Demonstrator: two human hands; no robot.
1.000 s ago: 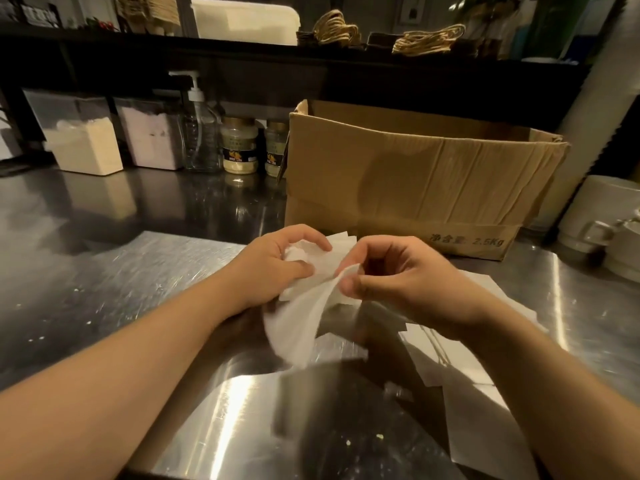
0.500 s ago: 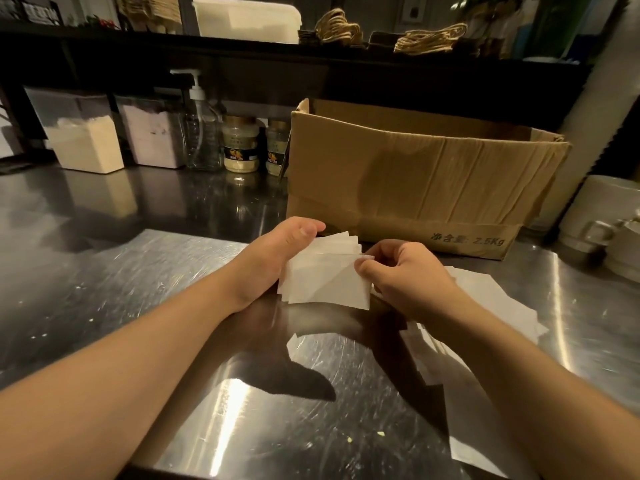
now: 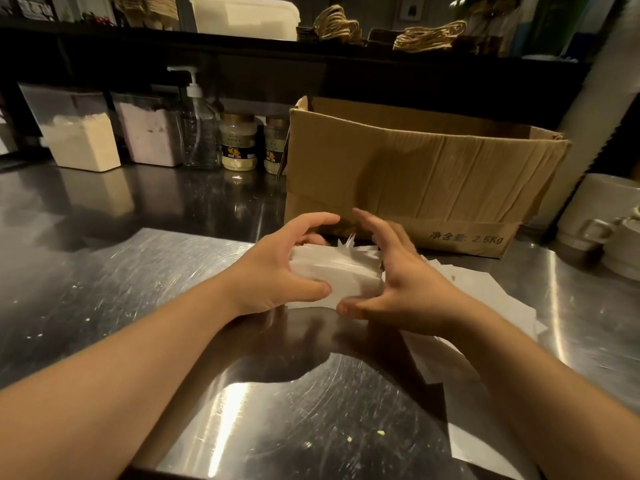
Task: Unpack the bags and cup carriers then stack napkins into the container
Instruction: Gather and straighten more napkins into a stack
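A small stack of white napkins (image 3: 341,271) sits on the steel counter (image 3: 138,278) in front of the cardboard box (image 3: 415,174). My left hand (image 3: 277,271) cups the stack's left side, thumb at the front, fingers curled over the back. My right hand (image 3: 401,275) presses against the stack's right side with its fingers spread. A few napkin corners stick up at the back of the stack. More loose white napkins (image 3: 485,292) lie spread on the counter under and behind my right forearm.
The open cardboard box stands just behind the hands. At the back left are two powder containers (image 3: 83,133), a pump bottle (image 3: 199,126) and two jars (image 3: 239,142). White mugs (image 3: 602,216) stand at the right. A white lidded container (image 3: 246,15) sits on the shelf.
A loose napkin that my right hand held has been laid onto the pile. Both hands now clasp the stack from its two sides, lowered onto the counter.
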